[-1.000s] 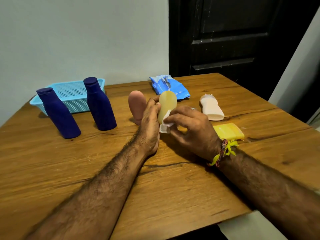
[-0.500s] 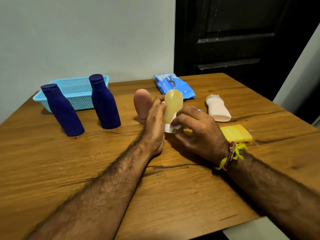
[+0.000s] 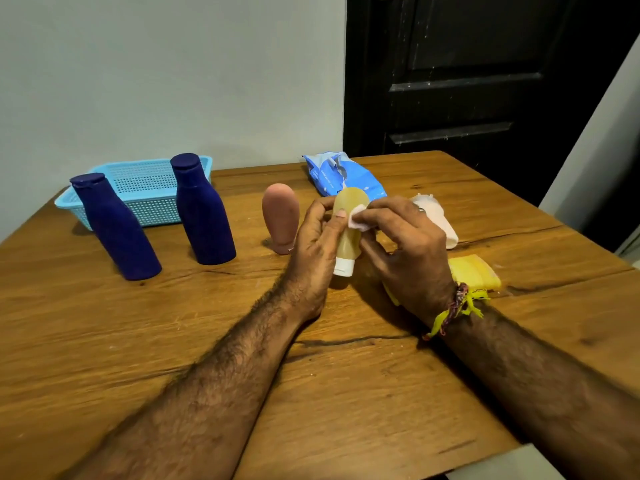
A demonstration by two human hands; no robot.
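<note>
Above the surface, a translucent amber bottle is held cap-down, its white cap lowest. It is gripped by the left hand, while a white wipe is pinched against it by the right hand.

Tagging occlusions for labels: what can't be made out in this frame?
Head view:
- white bottle: mostly behind the right hand.
- yellow pad: near end under the right wrist.
- blue pack: print too small to read.
- yellow tube: middle covered by the left hand and the wipe.
</note>
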